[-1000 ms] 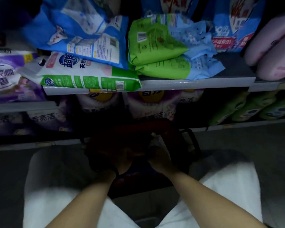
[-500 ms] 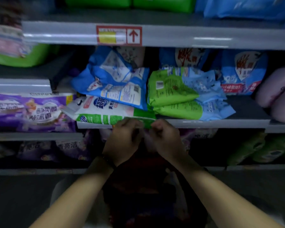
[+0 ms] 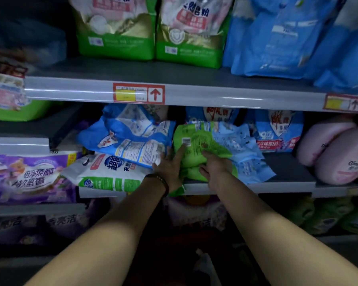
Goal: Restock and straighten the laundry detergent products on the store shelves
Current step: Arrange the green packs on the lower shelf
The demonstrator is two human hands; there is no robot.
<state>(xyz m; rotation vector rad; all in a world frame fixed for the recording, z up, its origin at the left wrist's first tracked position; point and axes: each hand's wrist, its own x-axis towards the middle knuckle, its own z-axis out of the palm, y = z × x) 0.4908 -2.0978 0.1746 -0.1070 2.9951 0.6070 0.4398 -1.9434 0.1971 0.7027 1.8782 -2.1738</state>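
The grey middle shelf (image 3: 289, 172) lies bare right of the crumpled green-and-blue detergent bag (image 3: 221, 145), up to the pink bags (image 3: 335, 153); on its left a tilted blue bag (image 3: 132, 139) and a white-and-green bag (image 3: 105, 172) crowd close. Your left hand (image 3: 170, 170) lies flat, fingers straight, against the bag's left edge, and your right hand (image 3: 215, 168) rests on its green top near the shelf's front lip, fingers stretched, gripping nothing.
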